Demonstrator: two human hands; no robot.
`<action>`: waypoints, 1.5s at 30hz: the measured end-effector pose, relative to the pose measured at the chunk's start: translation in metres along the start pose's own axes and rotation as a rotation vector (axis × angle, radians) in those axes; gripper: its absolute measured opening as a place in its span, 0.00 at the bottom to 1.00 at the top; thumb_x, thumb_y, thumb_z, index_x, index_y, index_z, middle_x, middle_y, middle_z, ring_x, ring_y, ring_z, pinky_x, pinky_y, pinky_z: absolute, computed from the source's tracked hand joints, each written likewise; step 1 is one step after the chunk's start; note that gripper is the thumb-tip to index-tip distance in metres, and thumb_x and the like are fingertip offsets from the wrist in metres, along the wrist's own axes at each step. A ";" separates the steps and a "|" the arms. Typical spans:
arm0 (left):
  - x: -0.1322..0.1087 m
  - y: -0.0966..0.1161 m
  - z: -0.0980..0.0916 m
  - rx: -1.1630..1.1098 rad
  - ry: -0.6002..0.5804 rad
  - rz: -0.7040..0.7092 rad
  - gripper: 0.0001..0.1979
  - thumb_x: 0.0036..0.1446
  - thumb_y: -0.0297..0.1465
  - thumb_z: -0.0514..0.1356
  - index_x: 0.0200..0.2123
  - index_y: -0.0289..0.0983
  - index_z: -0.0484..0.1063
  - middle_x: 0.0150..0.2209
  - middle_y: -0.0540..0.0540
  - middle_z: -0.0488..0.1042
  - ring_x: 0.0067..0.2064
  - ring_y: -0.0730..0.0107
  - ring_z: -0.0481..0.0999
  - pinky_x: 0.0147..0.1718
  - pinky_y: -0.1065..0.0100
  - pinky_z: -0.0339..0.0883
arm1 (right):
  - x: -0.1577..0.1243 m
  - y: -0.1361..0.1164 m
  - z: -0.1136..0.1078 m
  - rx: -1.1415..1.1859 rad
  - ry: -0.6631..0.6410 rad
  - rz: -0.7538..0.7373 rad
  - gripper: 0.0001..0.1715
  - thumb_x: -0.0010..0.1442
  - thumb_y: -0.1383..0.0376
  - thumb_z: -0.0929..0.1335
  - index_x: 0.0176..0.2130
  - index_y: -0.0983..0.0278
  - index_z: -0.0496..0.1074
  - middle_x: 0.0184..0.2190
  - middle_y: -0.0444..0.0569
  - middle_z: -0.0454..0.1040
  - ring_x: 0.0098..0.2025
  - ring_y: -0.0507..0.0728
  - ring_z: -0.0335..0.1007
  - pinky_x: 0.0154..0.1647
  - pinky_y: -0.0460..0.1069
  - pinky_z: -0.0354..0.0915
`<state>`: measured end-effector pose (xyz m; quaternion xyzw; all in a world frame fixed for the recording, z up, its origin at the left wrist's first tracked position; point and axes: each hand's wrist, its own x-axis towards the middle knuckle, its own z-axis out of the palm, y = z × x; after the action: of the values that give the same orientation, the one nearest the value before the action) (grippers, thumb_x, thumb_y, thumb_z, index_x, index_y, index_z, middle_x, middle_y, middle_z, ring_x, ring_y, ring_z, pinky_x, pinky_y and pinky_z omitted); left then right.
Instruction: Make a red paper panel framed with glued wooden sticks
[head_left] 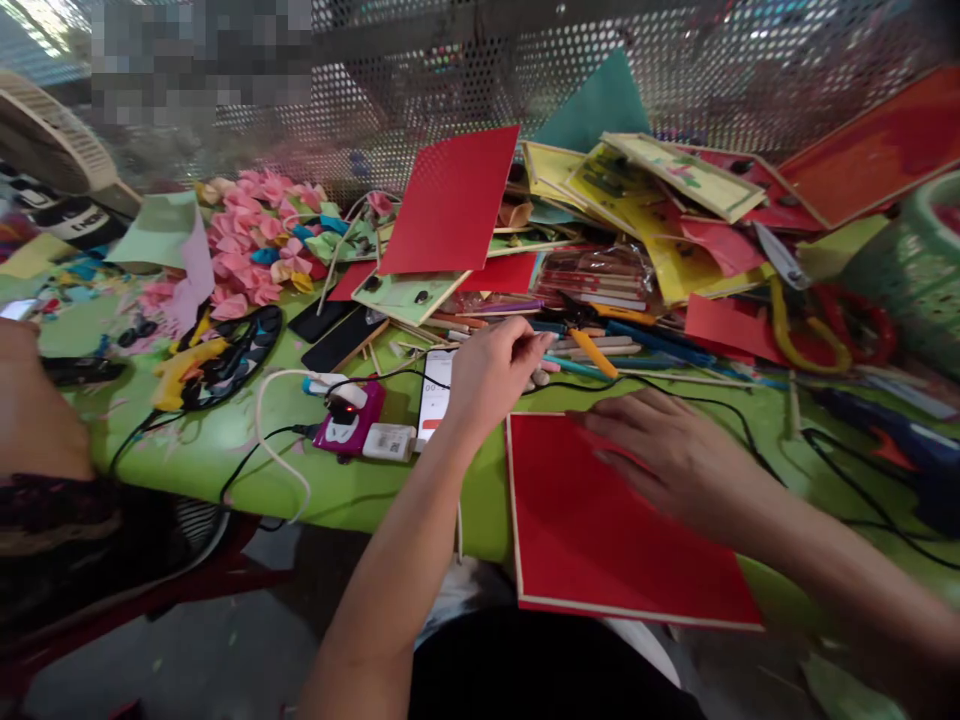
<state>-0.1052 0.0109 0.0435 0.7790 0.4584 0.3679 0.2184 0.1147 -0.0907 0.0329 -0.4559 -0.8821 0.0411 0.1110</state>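
Note:
A square red board [600, 540] with pale strips along its edges lies at the table's front, jutting past the edge towards me. My right hand [667, 450] rests on its upper right part, fingers stretched out and flat. Beyond the board's upper left corner, my left hand [499, 370] is raised with thumb and forefinger pinched together. Whatever is between those fingertips is too small to make out. Behind the left wrist a lit phone [433, 395] is partly hidden. Pencils and sticks [600, 348] lie just past the left hand.
A purple power adapter [349, 420] with cables sits left of the phone. Yellow-handled scissors [806, 330] and a dark blue glue gun [900, 450] lie right. Behind are red card [454, 205], pink paper petals [255, 235] and a green basket [911, 270]. Another person's arm [37, 410] is left.

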 end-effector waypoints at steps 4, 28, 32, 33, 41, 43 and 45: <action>0.000 -0.002 0.000 0.007 -0.002 0.006 0.14 0.69 0.37 0.60 0.30 0.40 0.69 0.27 0.51 0.77 0.29 0.72 0.74 0.28 0.67 0.56 | 0.029 -0.014 0.013 -0.079 -0.044 -0.084 0.13 0.68 0.67 0.65 0.40 0.65 0.80 0.46 0.59 0.78 0.48 0.66 0.72 0.49 0.62 0.72; 0.000 0.004 -0.005 0.004 -0.022 0.016 0.14 0.70 0.37 0.59 0.30 0.40 0.70 0.27 0.51 0.80 0.33 0.70 0.79 0.33 0.70 0.62 | 0.040 -0.020 0.037 -0.125 -0.074 -0.095 0.23 0.62 0.72 0.64 0.52 0.62 0.80 0.48 0.57 0.77 0.49 0.66 0.68 0.51 0.60 0.67; 0.000 0.003 -0.005 0.020 -0.017 0.016 0.15 0.71 0.39 0.58 0.30 0.40 0.70 0.27 0.51 0.79 0.33 0.72 0.78 0.32 0.71 0.63 | 0.038 -0.016 0.041 -0.110 -0.055 -0.095 0.29 0.60 0.74 0.64 0.58 0.61 0.78 0.50 0.57 0.78 0.50 0.66 0.68 0.52 0.61 0.68; 0.000 0.003 -0.006 0.017 -0.017 0.015 0.16 0.71 0.39 0.57 0.30 0.40 0.70 0.27 0.52 0.78 0.32 0.72 0.78 0.32 0.71 0.63 | 0.037 -0.014 0.042 -0.109 -0.047 -0.098 0.31 0.60 0.74 0.64 0.60 0.62 0.76 0.51 0.57 0.78 0.50 0.66 0.68 0.52 0.61 0.68; 0.000 0.004 -0.007 0.029 -0.022 0.009 0.17 0.72 0.41 0.56 0.31 0.41 0.69 0.28 0.51 0.80 0.33 0.71 0.78 0.34 0.70 0.64 | 0.034 -0.010 0.041 -0.099 -0.023 -0.082 0.33 0.62 0.73 0.64 0.65 0.60 0.72 0.52 0.57 0.78 0.52 0.67 0.69 0.54 0.63 0.69; 0.000 0.004 -0.007 0.035 -0.023 0.017 0.16 0.72 0.40 0.56 0.31 0.41 0.69 0.28 0.51 0.80 0.34 0.70 0.79 0.35 0.70 0.64 | 0.035 -0.011 0.041 -0.100 -0.034 -0.087 0.34 0.60 0.74 0.65 0.63 0.60 0.74 0.53 0.57 0.78 0.52 0.67 0.69 0.54 0.62 0.69; 0.000 0.004 -0.005 0.033 -0.043 0.022 0.16 0.72 0.40 0.56 0.31 0.40 0.70 0.29 0.50 0.81 0.35 0.70 0.79 0.34 0.70 0.63 | 0.035 -0.012 0.042 -0.105 -0.050 -0.092 0.32 0.59 0.74 0.65 0.61 0.62 0.76 0.52 0.57 0.78 0.51 0.67 0.69 0.54 0.62 0.69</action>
<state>-0.1072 0.0087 0.0492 0.7952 0.4510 0.3459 0.2110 0.0759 -0.0678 0.0001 -0.4191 -0.9055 0.0010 0.0667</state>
